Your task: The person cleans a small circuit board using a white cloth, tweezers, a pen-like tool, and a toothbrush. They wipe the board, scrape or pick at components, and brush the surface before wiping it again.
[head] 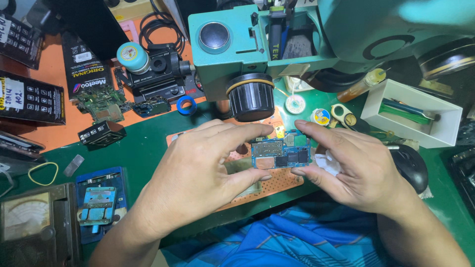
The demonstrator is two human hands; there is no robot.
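A small blue phone circuit board (280, 154) is held up between both hands above an orange perforated work mat (277, 181). My left hand (208, 168) pinches the board's left edge with thumb and forefinger. My right hand (346, 165) grips its right edge and also keeps a crumpled white wipe (327, 163) in the palm. A teal microscope (297, 39) with a black focus knob (251, 97) hangs just behind the board.
Green table mat (143, 143). A white tray (413, 112) with tools stands at right, a black mouse (409, 165) beside it. At left lie a blue board holder (101, 202), a meter (29, 222), a rubber band (43, 173), boxes and circuit boards (101, 104).
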